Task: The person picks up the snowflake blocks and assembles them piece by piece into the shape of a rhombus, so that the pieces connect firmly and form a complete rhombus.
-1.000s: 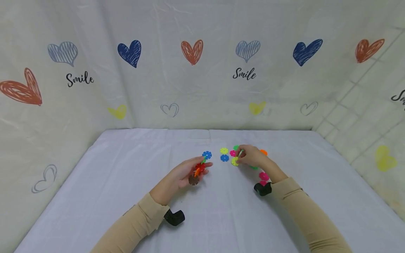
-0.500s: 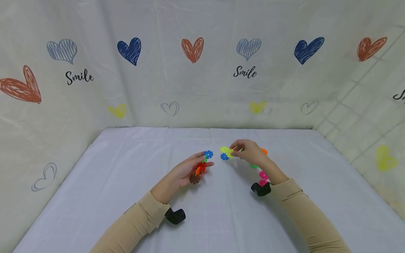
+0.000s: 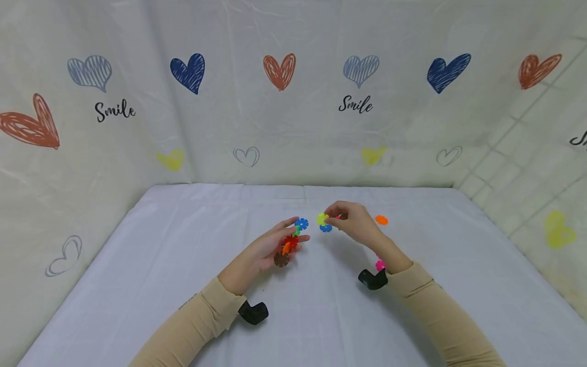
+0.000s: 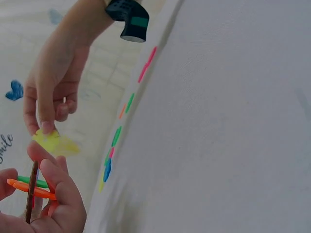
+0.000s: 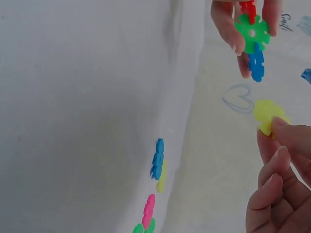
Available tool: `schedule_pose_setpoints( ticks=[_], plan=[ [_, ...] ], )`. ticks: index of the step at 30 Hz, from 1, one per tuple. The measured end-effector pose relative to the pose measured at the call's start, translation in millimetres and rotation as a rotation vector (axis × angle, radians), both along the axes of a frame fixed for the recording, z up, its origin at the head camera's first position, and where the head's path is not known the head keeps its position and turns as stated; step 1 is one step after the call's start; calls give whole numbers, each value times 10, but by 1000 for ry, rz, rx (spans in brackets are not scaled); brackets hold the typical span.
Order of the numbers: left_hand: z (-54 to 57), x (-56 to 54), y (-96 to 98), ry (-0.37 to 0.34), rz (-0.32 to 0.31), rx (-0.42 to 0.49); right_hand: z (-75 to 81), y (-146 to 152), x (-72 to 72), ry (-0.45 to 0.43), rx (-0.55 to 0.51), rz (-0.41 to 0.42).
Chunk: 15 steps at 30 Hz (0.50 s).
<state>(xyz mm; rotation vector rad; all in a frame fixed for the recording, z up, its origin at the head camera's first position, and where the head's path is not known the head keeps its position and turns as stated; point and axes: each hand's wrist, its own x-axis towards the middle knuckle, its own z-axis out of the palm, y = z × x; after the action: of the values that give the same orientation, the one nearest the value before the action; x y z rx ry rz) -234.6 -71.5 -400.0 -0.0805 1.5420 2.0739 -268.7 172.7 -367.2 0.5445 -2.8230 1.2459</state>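
My left hand (image 3: 261, 251) holds a chain of notched plastic snowflake discs. From the near end it runs through a brown disc (image 3: 282, 259), an orange disc (image 3: 287, 248), a red disc (image 3: 291, 239), a green disc (image 5: 252, 35) and a blue disc (image 3: 301, 224) at the far end. My right hand (image 3: 356, 222) pinches a yellow snowflake disc (image 5: 266, 114) between thumb and fingertips. That disc is raised above the table, to the right of the blue chain end and apart from it.
Loose discs lie on the white cloth: a blue one (image 5: 157, 159) partly over a yellow one (image 5: 162, 178), a pink one (image 5: 148, 209), green ones (image 4: 116, 136), an orange one (image 3: 381, 220) and pink ones (image 3: 380, 265). A printed curtain (image 3: 302, 127) hangs behind the table.
The right hand has lifted the yellow disc off the table and carried it left, toward the chain. My left hand and the chain have barely moved.
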Motion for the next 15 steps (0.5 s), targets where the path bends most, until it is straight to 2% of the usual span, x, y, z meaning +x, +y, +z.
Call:
schedule_pose_setpoints(
  ticks=[9, 15],
  plan=[
    [20, 17, -58, 10, -29, -6, -8, -99, 65, 36, -35, 37],
    [40, 37, -56, 36, 1, 13, -7, -154, 94, 80, -48, 72]
  ],
)
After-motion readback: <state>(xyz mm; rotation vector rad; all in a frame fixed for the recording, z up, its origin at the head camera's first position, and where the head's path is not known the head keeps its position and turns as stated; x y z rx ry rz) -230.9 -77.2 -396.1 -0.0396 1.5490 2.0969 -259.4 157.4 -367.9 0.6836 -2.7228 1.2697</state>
